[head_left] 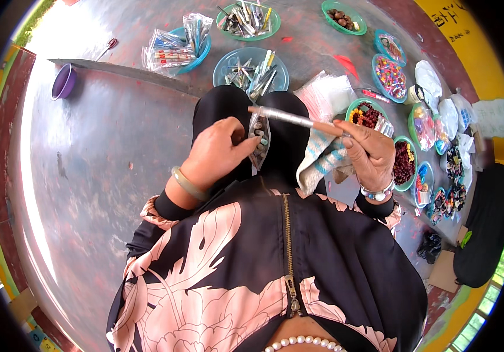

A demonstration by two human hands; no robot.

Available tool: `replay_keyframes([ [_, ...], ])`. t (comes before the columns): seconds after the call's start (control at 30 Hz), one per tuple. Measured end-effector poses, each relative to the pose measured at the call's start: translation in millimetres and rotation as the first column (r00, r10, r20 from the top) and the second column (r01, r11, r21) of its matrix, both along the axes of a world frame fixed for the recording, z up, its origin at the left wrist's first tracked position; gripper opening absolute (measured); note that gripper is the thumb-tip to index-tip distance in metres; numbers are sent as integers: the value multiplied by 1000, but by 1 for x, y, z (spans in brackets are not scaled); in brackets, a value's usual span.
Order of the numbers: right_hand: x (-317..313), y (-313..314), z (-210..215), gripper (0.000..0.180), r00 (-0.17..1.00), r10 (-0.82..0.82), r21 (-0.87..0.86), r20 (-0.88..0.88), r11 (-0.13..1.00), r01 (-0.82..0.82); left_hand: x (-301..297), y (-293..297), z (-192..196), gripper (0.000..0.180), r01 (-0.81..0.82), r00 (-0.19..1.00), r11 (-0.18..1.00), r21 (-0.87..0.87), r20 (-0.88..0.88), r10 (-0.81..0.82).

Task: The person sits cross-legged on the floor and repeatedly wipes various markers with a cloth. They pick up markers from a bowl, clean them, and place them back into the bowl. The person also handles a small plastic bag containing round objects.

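Over the person's 2 knees (222,105), the right hand (372,149) grips a slim stick (290,117) by its brown end, above a striped cloth (320,166). The left hand (222,146) touches with its thumb a small clear bag (260,130) between the knees; its grasp cannot be told. Beyond, a blue bowl (219,71) stands on the floor (134,146).

Upper-left glare on floor (111,152), rim distortion
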State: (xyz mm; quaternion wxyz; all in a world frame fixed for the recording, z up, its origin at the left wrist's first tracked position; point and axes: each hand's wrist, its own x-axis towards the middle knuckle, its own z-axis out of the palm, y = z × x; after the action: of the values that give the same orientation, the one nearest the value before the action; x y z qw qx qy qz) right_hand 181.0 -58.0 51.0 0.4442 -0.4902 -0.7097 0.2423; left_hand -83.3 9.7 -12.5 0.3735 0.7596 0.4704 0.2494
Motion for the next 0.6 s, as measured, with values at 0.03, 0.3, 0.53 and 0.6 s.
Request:
replay_keyframes([
  [0.03, -1, 0, 1, 24, 999, 33, -4, 6, 999, -33, 1, -1, -7, 27, 28, 1000, 999, 19, 0, -28],
  [0.3, -17, 3, 1, 19, 981, 56, 74, 186, 995, -71, 5, -2, -23, 16, 105, 991, 994, -8, 84, -104],
  [0.53, -33, 9, 4, 25, 939, 53, 223, 339, 965, -135, 9, -2, -35, 14, 73, 979, 984, 162, 177, -102],
  [0.6, -34, 7, 14, 24, 898, 50, 199, 436, 968, -151, 9, -1, -38, 14, 52, 974, 985, 164, 209, -86],
])
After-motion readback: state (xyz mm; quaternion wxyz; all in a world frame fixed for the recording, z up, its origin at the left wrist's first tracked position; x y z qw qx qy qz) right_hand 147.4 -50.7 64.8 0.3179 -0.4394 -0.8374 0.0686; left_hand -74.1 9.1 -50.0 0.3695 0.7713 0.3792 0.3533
